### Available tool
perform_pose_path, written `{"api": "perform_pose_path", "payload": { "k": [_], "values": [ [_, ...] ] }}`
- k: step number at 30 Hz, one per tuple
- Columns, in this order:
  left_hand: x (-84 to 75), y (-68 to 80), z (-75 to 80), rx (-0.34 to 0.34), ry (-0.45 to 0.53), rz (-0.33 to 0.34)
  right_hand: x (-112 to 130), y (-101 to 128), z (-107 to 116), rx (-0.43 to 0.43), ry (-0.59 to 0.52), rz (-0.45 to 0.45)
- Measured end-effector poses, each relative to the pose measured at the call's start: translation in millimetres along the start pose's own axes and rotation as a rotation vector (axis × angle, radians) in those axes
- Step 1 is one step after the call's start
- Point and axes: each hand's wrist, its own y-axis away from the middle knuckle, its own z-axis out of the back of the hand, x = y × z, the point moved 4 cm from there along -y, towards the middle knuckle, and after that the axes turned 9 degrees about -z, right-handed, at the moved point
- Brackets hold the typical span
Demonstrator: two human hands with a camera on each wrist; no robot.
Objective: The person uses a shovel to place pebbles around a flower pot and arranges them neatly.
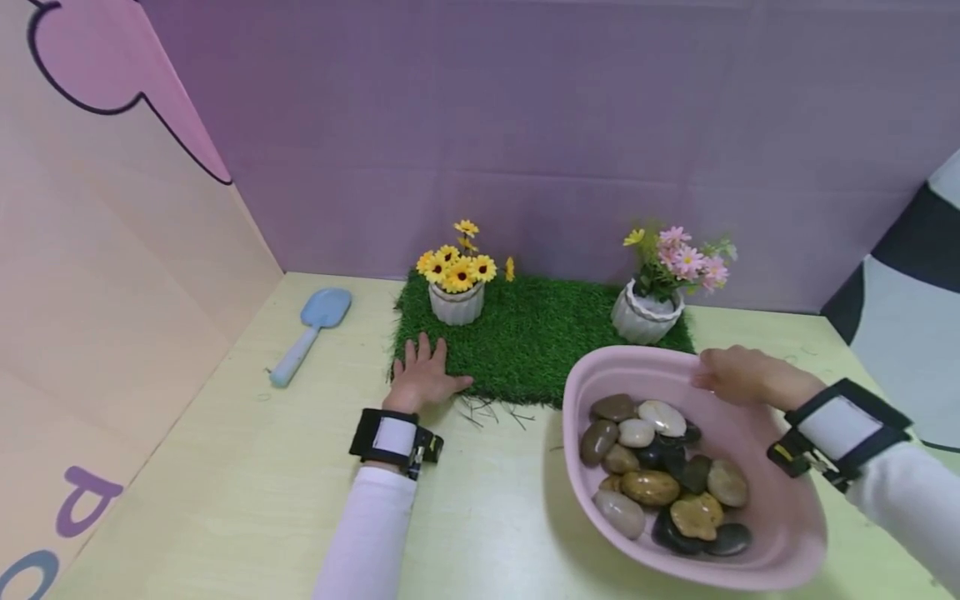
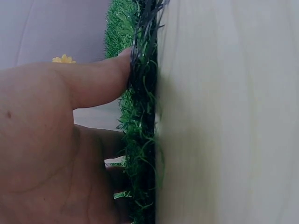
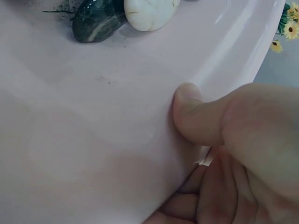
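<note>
Left hand (image 1: 422, 377) lies flat, fingers straight and spread, pressing the near-left corner of the green turf mat (image 1: 525, 333); left wrist view shows the thumb (image 2: 100, 81) against the mat's dark edge, other fingers mostly hidden behind the palm. Right hand (image 1: 738, 377) grips the far rim of the pink basin (image 1: 780, 517), thumb (image 3: 196, 116) inside the wall and fingers curled under, only partly seen in right wrist view. Basin is tilted, at front right of the pale table (image 1: 225, 467), just beside the mat's near-right edge; whether its base touches the table can't be told. Inside: smooth stones (image 1: 660, 475) in brown, white, black; right wrist view cuts off all but two. On the mat: white pot w/ yellow flowers (image 1: 456, 287) at back left, white pot w/ pink flowers (image 1: 652, 296) at back right, its base partly behind the basin rim. Blue scoop (image 1: 311, 333) lies left of the mat, apart. Purple and blue letters (image 1: 75, 508) on the left wall panel are cut off, unreadable. Wrist straps show blank white patches, no legible brand.
</note>
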Motion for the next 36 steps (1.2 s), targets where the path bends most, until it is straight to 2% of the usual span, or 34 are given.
{"api": "perform_pose_path", "payload": {
  "k": [13,23,36],
  "values": [
    [-1.3,0.4,-1.0,0.001,-0.008,0.000,9,0,0,0.087,-0.018,-0.119],
    [-0.5,-0.2,-0.4,0.000,-0.002,0.006,24,-3,4,0.049,0.035,-0.102],
    [-2.1,0.9,-0.3,0.005,-0.020,0.005,31,-2,4,0.018,0.099,-0.134]
  ]
}}
